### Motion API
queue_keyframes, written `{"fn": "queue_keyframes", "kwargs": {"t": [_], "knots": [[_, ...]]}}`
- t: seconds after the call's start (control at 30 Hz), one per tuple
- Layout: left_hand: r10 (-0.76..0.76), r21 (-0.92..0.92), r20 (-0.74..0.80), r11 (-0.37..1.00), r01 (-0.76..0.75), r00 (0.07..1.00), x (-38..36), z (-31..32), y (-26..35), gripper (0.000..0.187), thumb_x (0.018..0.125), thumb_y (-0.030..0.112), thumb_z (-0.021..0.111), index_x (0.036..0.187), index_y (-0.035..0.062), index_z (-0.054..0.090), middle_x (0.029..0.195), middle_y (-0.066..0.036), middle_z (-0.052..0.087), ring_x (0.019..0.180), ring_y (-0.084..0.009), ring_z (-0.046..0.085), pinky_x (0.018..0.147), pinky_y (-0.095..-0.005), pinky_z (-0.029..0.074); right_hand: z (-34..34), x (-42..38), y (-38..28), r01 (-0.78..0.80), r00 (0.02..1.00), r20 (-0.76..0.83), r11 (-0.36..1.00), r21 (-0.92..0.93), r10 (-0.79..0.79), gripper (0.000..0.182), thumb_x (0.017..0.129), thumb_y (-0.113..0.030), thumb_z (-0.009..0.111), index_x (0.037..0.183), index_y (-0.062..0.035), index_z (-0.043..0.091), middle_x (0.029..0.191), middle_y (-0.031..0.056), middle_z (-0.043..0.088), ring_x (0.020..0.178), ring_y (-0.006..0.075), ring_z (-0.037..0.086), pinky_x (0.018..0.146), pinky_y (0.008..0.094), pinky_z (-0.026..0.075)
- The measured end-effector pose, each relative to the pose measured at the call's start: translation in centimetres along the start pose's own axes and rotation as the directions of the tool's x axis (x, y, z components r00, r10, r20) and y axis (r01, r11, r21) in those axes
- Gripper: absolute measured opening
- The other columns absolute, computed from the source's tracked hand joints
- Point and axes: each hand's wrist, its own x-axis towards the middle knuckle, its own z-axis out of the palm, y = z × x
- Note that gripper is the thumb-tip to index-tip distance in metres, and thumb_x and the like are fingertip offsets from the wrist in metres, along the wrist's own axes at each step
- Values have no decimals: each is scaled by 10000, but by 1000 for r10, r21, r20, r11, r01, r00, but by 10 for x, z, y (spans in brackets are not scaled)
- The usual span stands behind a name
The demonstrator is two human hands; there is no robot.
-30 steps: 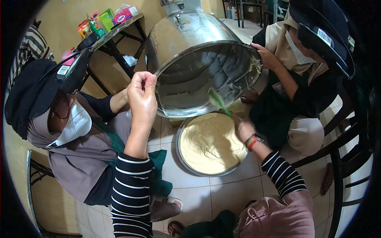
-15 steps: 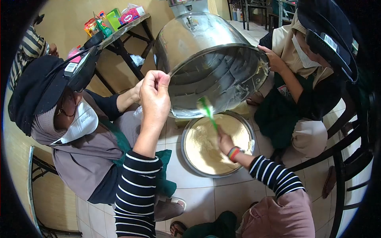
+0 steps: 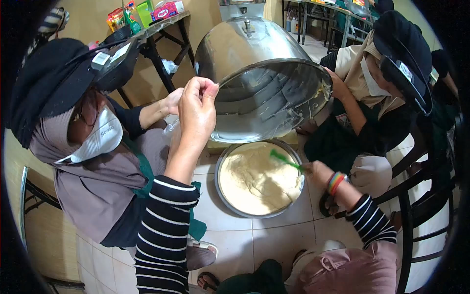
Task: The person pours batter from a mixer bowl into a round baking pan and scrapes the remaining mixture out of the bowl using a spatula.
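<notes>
My left hand [image 3: 198, 105] grips the rim of a large steel mixing bowl [image 3: 249, 41], tilted on its side with its mouth facing me. Pale batter streaks cling to the bowl's inner wall. Below it, a round pan [image 3: 222, 192] on the floor holds thick, cream-coloured batter [image 3: 249, 181]. My right hand [image 3: 318, 175], with a rainbow band at the wrist, is closed round the handle of a green spatula [image 3: 285, 159]. The spatula's head is above the batter; whether it touches is unclear.
A masked co-worker [image 3: 93, 142] on the left has a hand beside mine near the bowl. Another co-worker [image 3: 387, 83] on the right supports the bowl's far side. A side table [image 3: 161, 23] with packets stands at the upper left, and black chairs [image 3: 404, 235] at the right.
My right hand and the spatula have moved right and down, away from the bowl's mouth. In view, the pan has shifted slightly left and the bowl slightly right. My left hand keeps its hold.
</notes>
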Motion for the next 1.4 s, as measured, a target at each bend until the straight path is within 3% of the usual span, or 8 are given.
{"fn": "queue_keyframes", "kwargs": {"t": [0.1,0.17,0.57,0.63,0.7,1.0,1.07,1.4], "knots": [[21,-15,74,1000,-20,997,-1,0,-6,96,844,123,479,811,33,475,660,54,419,569,-25,355,488,-166,322,-56,14,-14,-187,976,29,908,-376,214,221,631,-65,487,809,-45,617,744,189,581,697,321,573,638,363,456],[-51,-66,16,996,52,999,-4,1,0,139,760,118,575,742,6,494,684,-77,511,603,-163,486,564,-274,391,-85,34,-26,-323,907,77,802,-503,413,287,641,-75,460,884,-66,611,774,175,591,746,289,587,644,336,470],[-13,-11,-10,1000,13,1000,-10,-4,16,123,727,98,582,717,12,494,675,-94,502,617,-209,503,591,-305,394,-63,103,-71,-24,985,47,405,-914,163,184,669,-105,506,786,-23,621,778,170,607,726,300,602,567,393,485],[-30,-28,5,999,30,1000,-11,-2,15,121,727,97,582,720,12,496,675,-93,503,613,-209,504,589,-305,395,-52,108,-92,-109,953,-59,155,-982,298,184,685,-89,480,790,-18,613,786,180,601,731,301,599,593,378,491],[-37,-26,7,999,37,999,-12,-2,15,122,728,99,582,721,12,497,676,-93,504,609,-209,503,586,-306,395,-70,91,-143,-144,989,-81,660,-737,125,186,688,-97,467,782,-19,607,777,179,597,738,301,596,625,364,490],[-40,-39,30,998,41,999,1,-3,1,130,743,116,577,727,12,501,679,-92,513,608,-204,508,570,-299,395,-61,44,-148,-46,984,90,714,-699,152,219,744,-115,431,816,-17,613,852,167,599,785,283,594,675,350,479],[-2,-7,2,1000,2,1000,0,-2,6,133,748,121,576,729,12,502,682,-91,518,614,-196,511,570,-296,396,-59,53,-125,-198,935,-10,498,-844,355,230,738,-117,443,853,-10,611,889,166,595,807,268,595,695,348,475],[-41,-19,49,999,42,998,-2,2,8,137,751,128,580,748,13,505,688,-86,523,607,-180,511,566,-290,400,-49,92,-128,-86,987,32,678,-730,160,215,721,-103,465,855,-9,604,887,160,593,831,290,584,677,366,481]]}}
